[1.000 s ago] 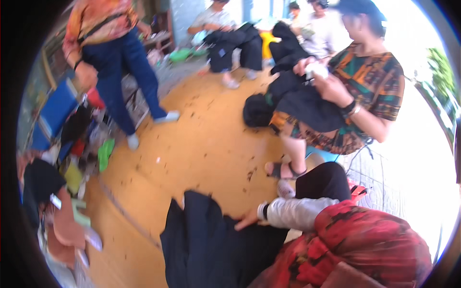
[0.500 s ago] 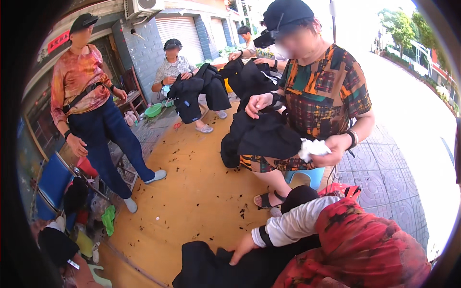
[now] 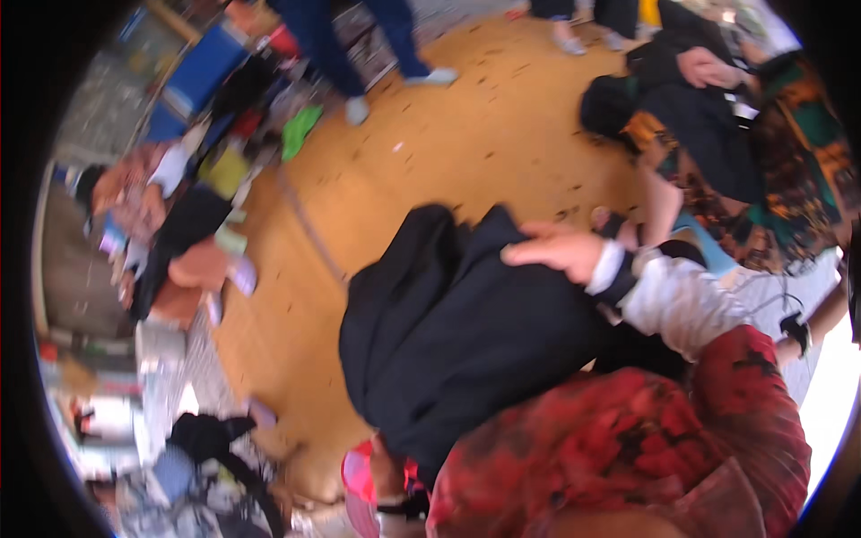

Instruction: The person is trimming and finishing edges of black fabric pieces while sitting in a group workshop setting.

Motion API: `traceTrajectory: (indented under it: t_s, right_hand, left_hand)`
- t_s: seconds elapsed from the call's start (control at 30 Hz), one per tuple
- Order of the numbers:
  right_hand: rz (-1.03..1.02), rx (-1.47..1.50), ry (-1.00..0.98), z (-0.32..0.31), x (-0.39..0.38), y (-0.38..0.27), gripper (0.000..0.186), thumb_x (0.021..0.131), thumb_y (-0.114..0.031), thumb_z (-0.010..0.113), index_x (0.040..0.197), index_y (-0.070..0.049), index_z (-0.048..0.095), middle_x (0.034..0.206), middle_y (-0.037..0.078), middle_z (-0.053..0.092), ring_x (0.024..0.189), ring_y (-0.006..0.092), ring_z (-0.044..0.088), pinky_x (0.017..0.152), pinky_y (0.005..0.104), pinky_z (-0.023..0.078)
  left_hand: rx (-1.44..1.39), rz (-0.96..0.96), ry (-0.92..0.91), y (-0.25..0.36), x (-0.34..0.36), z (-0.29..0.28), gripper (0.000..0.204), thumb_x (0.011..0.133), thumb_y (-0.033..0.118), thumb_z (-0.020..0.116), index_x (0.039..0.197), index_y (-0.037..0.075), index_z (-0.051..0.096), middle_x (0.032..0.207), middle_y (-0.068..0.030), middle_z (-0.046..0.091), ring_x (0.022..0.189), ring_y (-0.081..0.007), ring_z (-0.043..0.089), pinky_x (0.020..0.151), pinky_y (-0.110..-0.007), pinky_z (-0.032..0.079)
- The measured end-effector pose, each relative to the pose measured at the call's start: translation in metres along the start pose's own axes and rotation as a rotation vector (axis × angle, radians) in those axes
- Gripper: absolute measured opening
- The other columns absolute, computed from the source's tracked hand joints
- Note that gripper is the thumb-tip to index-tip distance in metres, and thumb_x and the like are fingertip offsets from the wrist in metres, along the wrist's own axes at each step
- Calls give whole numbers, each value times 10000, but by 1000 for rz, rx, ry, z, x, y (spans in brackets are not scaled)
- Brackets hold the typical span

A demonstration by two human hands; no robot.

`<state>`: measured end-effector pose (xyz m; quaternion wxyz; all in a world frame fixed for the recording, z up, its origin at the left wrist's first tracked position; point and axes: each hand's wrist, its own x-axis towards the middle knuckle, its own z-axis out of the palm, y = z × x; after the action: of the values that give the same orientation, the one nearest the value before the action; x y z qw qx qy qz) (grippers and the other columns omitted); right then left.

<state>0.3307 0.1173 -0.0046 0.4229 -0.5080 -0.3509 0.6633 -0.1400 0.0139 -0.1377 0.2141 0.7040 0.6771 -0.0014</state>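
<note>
right hand [image 3: 558, 253], only one made out, on black cloth [image 3: 466, 336]; pinching or not, can't tell. bulk lies left and bodyward of it, long axis lost in folds.

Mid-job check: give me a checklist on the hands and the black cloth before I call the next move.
1. Right hand at the black cloth: ok, on its upper right edge.
2. Firm pinch on the cloth: cannot tell, the fingers are blurred.
3. Left hand in plain view: not ok, I cannot make it out.
4. Cloth lying flat: not ok, it is bunched in folds.
5. Co-worker's hands apart from this cloth: ok, they are at upper right.
</note>
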Motion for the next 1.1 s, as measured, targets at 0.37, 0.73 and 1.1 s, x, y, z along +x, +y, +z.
traceTrajectory:
  t_s: [0.37,0.73,1.1]
  right_hand:
    - [67,99,-17,-11,19,33,369,859,-177,606,1170,-7,506,1030,80,612,891,162,611,811,275,490]
    - [139,44,16,-9,29,39,370,863,-197,600,1156,2,491,1048,100,600,900,173,607,817,292,490]
    - [151,0,-12,-10,40,40,392,860,-188,602,1185,-4,479,1065,86,598,927,168,599,834,287,478]
  left_hand:
    - [130,-575,69,-90,-100,54,352,745,316,630,955,32,622,995,-175,601,939,-371,562,791,-453,459]
    - [505,-294,-105,-113,-106,61,177,667,167,637,829,94,647,884,-93,577,949,-300,528,789,-430,416]
    - [-317,-711,949,-153,-128,101,248,790,270,607,792,24,574,783,-114,536,724,-263,523,645,-413,435]
